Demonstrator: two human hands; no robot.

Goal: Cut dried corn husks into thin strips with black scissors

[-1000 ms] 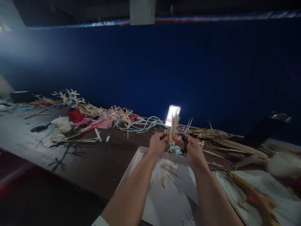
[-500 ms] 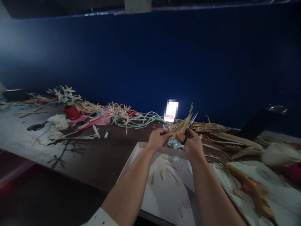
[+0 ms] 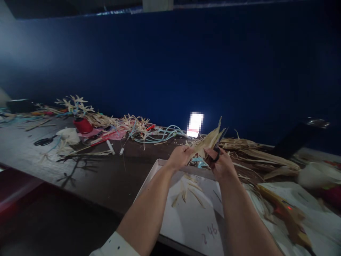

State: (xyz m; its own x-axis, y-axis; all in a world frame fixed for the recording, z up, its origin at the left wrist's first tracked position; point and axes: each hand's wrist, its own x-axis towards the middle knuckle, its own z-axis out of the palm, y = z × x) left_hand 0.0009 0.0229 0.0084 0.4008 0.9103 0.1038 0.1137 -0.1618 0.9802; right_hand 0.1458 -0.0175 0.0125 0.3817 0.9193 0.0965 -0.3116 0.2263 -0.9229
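Note:
A dry, pale corn husk (image 3: pixel 209 141) is stretched between my hands above the far edge of a shallow white box (image 3: pixel 186 222). My left hand (image 3: pixel 180 157) pinches the husk's left end between thumb and fingers. Scissors (image 3: pixel 217 153) with black handles sit in my right hand (image 3: pixel 221 163), their blades pointing up and away behind the husk. The right thumb also presses against the husk. Inside the box lie several narrow cut husk strips (image 3: pixel 195 197), spread like a fan.
Long dried husks (image 3: pixel 266 160) lie to the right. Nearby, a yellow glue gun (image 3: pixel 285 209) shows a red light. On the left are husk flowers (image 3: pixel 73 105), red thread (image 3: pixel 83 125) and black-handled scissors (image 3: pixel 45 141). A bright phone (image 3: pixel 194 125) leans against the blue wall.
The husk has been turned and now spreads wider between my hands. My right hand has shifted slightly right with the scissors, whose blades now sit behind the husk.

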